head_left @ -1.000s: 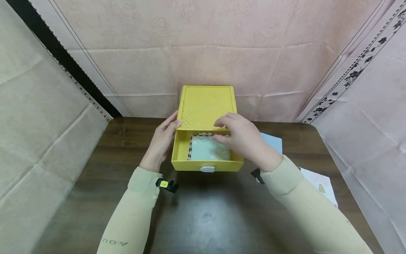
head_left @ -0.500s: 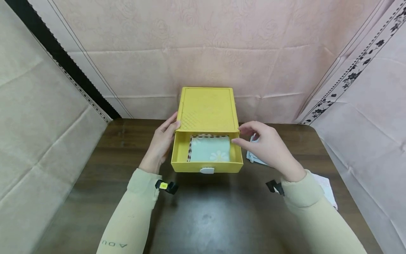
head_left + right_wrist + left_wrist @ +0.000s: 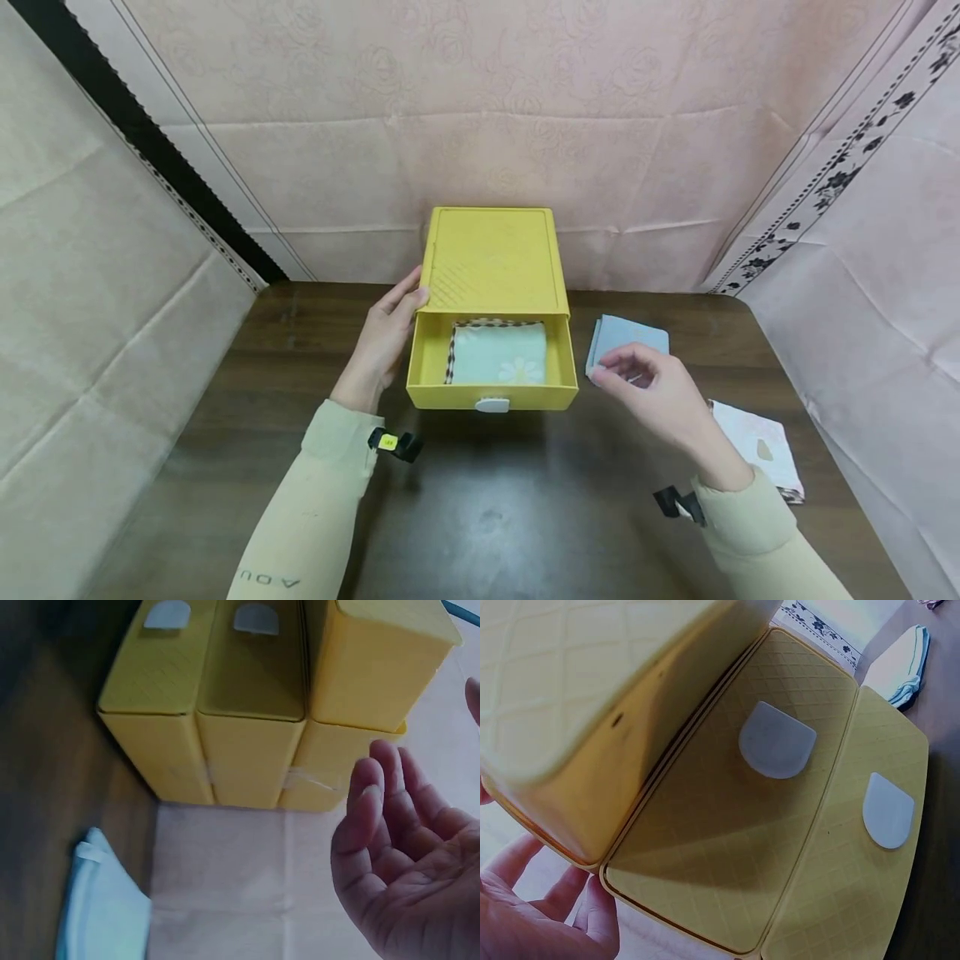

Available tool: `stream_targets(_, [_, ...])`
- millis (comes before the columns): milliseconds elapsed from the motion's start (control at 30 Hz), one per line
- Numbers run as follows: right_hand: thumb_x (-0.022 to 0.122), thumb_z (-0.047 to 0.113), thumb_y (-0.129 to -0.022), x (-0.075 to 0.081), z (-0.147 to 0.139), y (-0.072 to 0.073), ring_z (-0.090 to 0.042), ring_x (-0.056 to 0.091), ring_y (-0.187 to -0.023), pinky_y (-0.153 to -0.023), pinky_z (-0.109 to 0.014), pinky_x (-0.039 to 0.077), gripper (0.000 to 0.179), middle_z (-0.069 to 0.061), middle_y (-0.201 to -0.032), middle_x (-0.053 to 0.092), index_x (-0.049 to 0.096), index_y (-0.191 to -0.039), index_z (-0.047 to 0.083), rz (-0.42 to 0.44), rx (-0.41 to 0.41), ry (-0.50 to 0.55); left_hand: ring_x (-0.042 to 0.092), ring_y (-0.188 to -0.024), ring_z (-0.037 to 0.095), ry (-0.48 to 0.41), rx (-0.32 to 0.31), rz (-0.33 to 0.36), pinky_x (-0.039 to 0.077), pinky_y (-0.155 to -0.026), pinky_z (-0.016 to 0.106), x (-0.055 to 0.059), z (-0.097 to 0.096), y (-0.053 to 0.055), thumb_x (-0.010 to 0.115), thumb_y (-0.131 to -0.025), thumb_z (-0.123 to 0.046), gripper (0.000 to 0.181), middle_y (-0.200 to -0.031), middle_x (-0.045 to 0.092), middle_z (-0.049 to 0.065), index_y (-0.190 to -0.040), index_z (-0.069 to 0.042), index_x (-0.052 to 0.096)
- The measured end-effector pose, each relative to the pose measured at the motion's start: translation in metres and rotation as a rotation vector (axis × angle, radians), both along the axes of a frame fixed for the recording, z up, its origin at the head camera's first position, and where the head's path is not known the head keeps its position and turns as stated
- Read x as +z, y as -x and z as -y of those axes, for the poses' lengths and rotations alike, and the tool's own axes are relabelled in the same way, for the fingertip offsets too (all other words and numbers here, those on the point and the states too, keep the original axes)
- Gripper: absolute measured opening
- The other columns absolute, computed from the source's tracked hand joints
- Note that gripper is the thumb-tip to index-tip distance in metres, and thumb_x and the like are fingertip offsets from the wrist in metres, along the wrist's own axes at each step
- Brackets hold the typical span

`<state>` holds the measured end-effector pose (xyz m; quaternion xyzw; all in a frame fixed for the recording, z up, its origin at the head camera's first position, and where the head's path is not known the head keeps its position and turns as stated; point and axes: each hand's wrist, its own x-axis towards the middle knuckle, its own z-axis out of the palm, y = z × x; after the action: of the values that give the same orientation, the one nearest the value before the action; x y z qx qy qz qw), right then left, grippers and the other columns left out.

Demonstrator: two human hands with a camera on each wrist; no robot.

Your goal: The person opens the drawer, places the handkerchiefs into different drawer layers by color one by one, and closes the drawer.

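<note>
In the head view a yellow drawer cabinet stands against the cloth wall, its top drawer pulled out. Inside that drawer lies a folded pale green cloth with a white flower and a checkered edge. My left hand rests on the cabinet's left side, thumb by the front corner; its fingers touch the cabinet edge in the left wrist view. Right of the drawer, my right hand hangs before a folded blue cloth, fingers loosely bent. Nothing shows within that hand in the right wrist view.
A folded white cloth with a small print lies farther right on the dark wooden table. Two lower drawer fronts with white knobs are shut under the open drawer. Draped cloth walls enclose the table's back and sides.
My right hand has moved from above the drawer out to the right, beside the blue cloth, uncovering the green cloth. The left hand has stayed on the cabinet.
</note>
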<state>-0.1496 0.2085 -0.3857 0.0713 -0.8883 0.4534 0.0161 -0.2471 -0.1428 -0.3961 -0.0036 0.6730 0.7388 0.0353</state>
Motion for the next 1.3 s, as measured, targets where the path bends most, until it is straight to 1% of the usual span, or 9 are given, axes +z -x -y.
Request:
stream_targets(100, [0.064, 0.038, -0.093, -0.01, -0.003, -0.009, -0.023, 0.061, -0.082, -0.071, -0.035, 0.051, 0.025, -0.003, -0.09, 0.065, 0.065, -0.098, 0.014, 0.061, 0.056, 0.061, 0.051, -0.121, 0.015, 0.006, -0.004, -0.002, 0.044, -0.099, 0.04, -0.001, 0.0, 0.0, 0.063, -0.091, -0.048, 0.046, -0.142, 0.046, -0.01, -0.136, -0.044, 0.052])
stream_targets(233, [0.061, 0.027, -0.097, -0.022, 0.0, -0.019, -0.032, 0.063, -0.081, -0.068, -0.036, 0.054, 0.021, -0.01, -0.086, 0.066, 0.064, -0.098, 0.006, 0.142, 0.16, 0.166, 0.05, -0.122, 0.015, 0.017, -0.01, -0.007, 0.044, -0.098, 0.04, -0.001, 0.0, 0.0, 0.062, -0.092, -0.049, 0.045, -0.142, 0.046, -0.011, -0.136, -0.045, 0.052])
stream_targets(367, [0.06, 0.027, -0.097, -0.029, 0.012, -0.027, -0.034, 0.063, -0.082, -0.067, -0.037, 0.054, 0.022, -0.012, -0.09, 0.067, 0.066, -0.102, 0.006, 0.211, 0.2, 0.216, 0.05, -0.122, 0.016, 0.021, -0.011, -0.014, 0.044, -0.098, 0.04, -0.001, 0.0, 0.0, 0.061, -0.092, -0.048, 0.045, -0.141, 0.047, -0.01, -0.136, -0.045, 0.051])
stream_targets(600, [0.061, 0.031, -0.096, -0.032, 0.039, -0.036, -0.028, 0.064, -0.08, -0.064, -0.036, 0.054, 0.029, -0.009, -0.092, 0.07, 0.068, -0.113, 0.008, 0.302, 0.219, 0.3, 0.048, -0.124, 0.015, 0.021, -0.013, -0.011, 0.043, -0.099, 0.04, -0.002, 0.001, 0.0, 0.061, -0.092, -0.048, 0.046, -0.142, 0.046, -0.009, -0.137, -0.045, 0.05])
stream_targets(667, [0.062, 0.031, -0.095, -0.033, 0.047, -0.037, -0.029, 0.064, -0.078, -0.062, -0.034, 0.053, 0.03, -0.009, -0.092, 0.071, 0.069, -0.114, 0.009, 0.316, 0.222, 0.32, 0.048, -0.125, 0.016, 0.018, -0.012, -0.014, 0.043, -0.1, 0.041, -0.002, 0.0, 0.0, 0.062, -0.092, -0.048, 0.047, -0.143, 0.046, -0.009, -0.137, -0.044, 0.05])
stream_targets(833, [0.063, 0.03, -0.095, -0.035, 0.064, -0.037, -0.03, 0.063, -0.076, -0.062, -0.036, 0.053, 0.031, -0.012, -0.092, 0.071, 0.069, -0.117, 0.009, 0.335, 0.24, 0.366, 0.048, -0.125, 0.015, 0.021, -0.012, -0.02, 0.042, -0.1, 0.041, -0.003, 0.0, 0.0, 0.062, -0.092, -0.048, 0.047, -0.142, 0.046, -0.009, -0.137, -0.044, 0.05])
stream_targets(967, [0.063, 0.032, -0.095, -0.035, 0.078, -0.036, -0.027, 0.062, -0.076, -0.062, -0.036, 0.053, 0.034, -0.014, -0.093, 0.07, 0.068, -0.119, 0.009, 0.359, 0.245, 0.396, 0.048, -0.124, 0.015, 0.026, -0.009, -0.017, 0.042, -0.1, 0.041, -0.002, 0.001, 0.0, 0.061, -0.092, -0.049, 0.047, -0.142, 0.046, -0.009, -0.137, -0.044, 0.05])
stream_targets(1133, [0.062, 0.036, -0.095, -0.036, 0.092, -0.033, -0.025, 0.061, -0.074, -0.06, -0.032, 0.052, 0.033, -0.015, -0.093, 0.07, 0.07, -0.114, 0.01, 0.362, 0.235, 0.4, 0.048, -0.124, 0.015, 0.025, -0.008, -0.011, 0.042, -0.1, 0.04, -0.002, 0.001, 0.0, 0.061, -0.092, -0.049, 0.046, -0.141, 0.047, -0.009, -0.137, -0.045, 0.051])
stream_targets(1300, [0.061, 0.041, -0.095, -0.035, 0.1, -0.031, -0.028, 0.061, -0.074, -0.059, -0.031, 0.052, 0.036, -0.015, -0.091, 0.07, 0.072, -0.107, 0.009, 0.375, 0.215, 0.423, 0.048, -0.125, 0.015, 0.026, -0.008, -0.011, 0.042, -0.1, 0.04, -0.002, 0.0, 0.0, 0.061, -0.092, -0.048, 0.046, -0.141, 0.047, -0.009, -0.137, -0.044, 0.051])
